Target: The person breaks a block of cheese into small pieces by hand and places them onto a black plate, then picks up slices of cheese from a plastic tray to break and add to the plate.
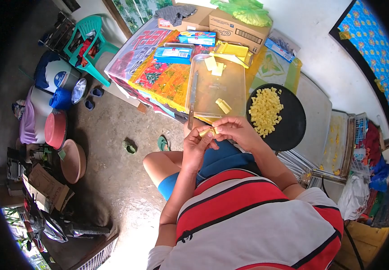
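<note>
In front of my lap, my left hand (197,145) pinches one end of a small pale yellow stick (207,132) that looks like cheese. The fingertips of my right hand (235,130) are closed on its other end. Just beyond my hands lies a shallow tray (208,90) on the table. A short stack of yellow sticks (223,105) rests near the tray's close edge, and flat yellow slices (214,65) lie at its far end. A knife (194,94) with a brown handle lies along the tray's left side. Right of the tray, a round black pan (293,121) holds many yellow cubes (265,110).
Blue packets (173,55), a yellow slotted rack (235,50) and cardboard boxes (239,31) stand at the back of the cloth-covered table (154,72). A green chair (88,45) is at the far left. Basins (73,161) and a green slipper (163,143) are on the floor.
</note>
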### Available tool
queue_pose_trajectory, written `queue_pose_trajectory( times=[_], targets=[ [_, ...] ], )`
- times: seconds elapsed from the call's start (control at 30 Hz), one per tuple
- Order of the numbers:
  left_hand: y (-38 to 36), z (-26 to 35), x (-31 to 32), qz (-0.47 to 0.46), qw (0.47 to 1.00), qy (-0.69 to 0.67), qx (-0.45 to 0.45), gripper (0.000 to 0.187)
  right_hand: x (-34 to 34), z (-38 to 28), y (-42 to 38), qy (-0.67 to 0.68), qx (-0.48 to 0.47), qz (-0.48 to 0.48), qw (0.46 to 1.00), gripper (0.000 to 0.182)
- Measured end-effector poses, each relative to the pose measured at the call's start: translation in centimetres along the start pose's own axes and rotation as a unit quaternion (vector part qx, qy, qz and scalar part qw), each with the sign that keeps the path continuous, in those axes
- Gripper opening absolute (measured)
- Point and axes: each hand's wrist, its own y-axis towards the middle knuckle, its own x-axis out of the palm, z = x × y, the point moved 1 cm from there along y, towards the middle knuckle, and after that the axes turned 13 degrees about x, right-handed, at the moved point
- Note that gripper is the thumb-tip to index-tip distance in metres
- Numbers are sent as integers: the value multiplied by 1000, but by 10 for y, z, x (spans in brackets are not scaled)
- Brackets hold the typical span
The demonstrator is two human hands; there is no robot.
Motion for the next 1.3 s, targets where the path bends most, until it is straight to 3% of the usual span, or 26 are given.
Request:
queue_pose_trajectory(
  times=[0.13, 0.23, 0.43, 0.53, 0.67, 0.73, 0.8, 0.9, 1.1, 1.3],
  targets=[
    [0, -4, 0, -3, 1000, 11, -5, 22, 1, 0, -1, 9, 25, -2, 1000, 25],
    [1, -7, 0, -10, 1000, 14, -7, 23, -3, 5, 0, -53, -34, -23, 998, 27],
    [4, -16, 6, -33, 998, -28, -49, 24, -18, 10, -4, -41, -12, -16, 999, 29],
    [5, -19, 9, -40, 995, -46, -77, 27, -31, 2, -11, -48, 4, 57, 997, 27],
    [4, -12, 13, -14, 991, -72, -114, 29, -92, -8, -12, -121, -120, 206, 964, 25],
    [6, -11, 9, -12, 990, -77, -116, 28, -133, -5, -13, -229, -131, 323, 909, 25],
    [7, -9, 8, -8, 990, -77, -115, 28, -158, -7, -19, -371, -133, 446, 804, 27],
    [8, -8, 8, 1, 992, -60, -107, 28, -175, -7, -25, -382, -96, 475, 787, 26],
    [8, -10, 8, 8, 993, -49, -104, 27, -183, -9, -28, -352, -123, 508, 776, 25],
    [5, -7, 4, 19, 994, -26, -107, 24, -179, -12, -32, -408, -88, 513, 750, 26]
  ],
)
